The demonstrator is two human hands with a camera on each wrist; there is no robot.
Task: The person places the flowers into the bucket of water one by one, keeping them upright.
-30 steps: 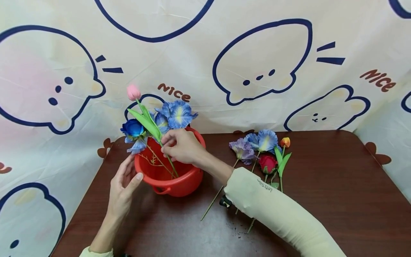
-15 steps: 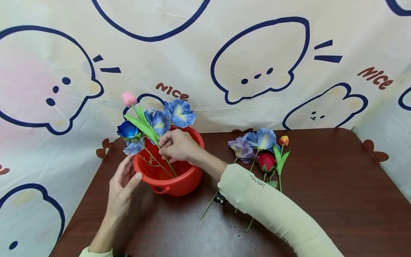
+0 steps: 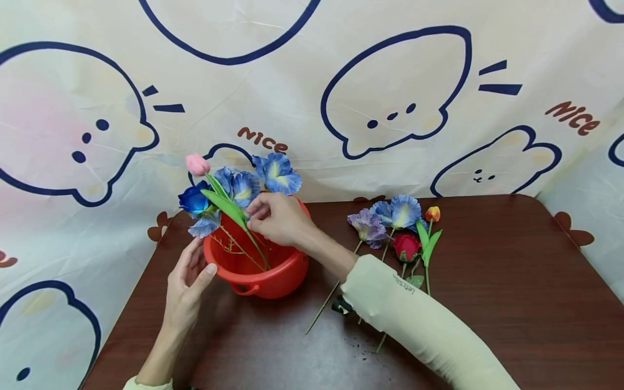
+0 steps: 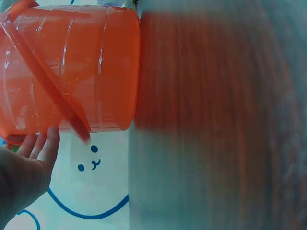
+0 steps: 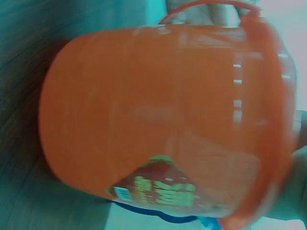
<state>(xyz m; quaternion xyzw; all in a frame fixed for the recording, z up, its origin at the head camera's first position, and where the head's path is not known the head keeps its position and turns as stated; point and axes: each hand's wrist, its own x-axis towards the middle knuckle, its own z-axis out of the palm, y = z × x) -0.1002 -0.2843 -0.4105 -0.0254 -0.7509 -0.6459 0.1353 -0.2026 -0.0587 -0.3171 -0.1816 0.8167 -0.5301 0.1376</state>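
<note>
A red plastic bucket (image 3: 273,284) stands on the table, holding a blue rose (image 3: 194,199) and several blue irises (image 3: 278,172). My right hand (image 3: 283,219) is over its mouth and pinches a pink tulip (image 3: 197,164) just below its green leaves. The tulip leans left, its stem reaching down inside the bucket. At the bucket's left side my left hand (image 3: 185,284) touches the wall and rim with extended fingers, the thumb nearer the front. The left wrist view shows those fingertips against the bucket wall (image 4: 91,72). The bucket fills most of the blurred right wrist view.
Right of the bucket lie a purple flower (image 3: 368,227), a blue iris (image 3: 403,212), a red rose (image 3: 407,246) and an orange tulip (image 3: 433,214), partly under the right sleeve (image 3: 414,309). A printed cloth (image 3: 302,108) hangs behind the brown table (image 3: 512,271).
The pink tulip's head has come lower and slightly left, its stem sinking a little further into the bucket. My left hand keeps its place on the bucket.
</note>
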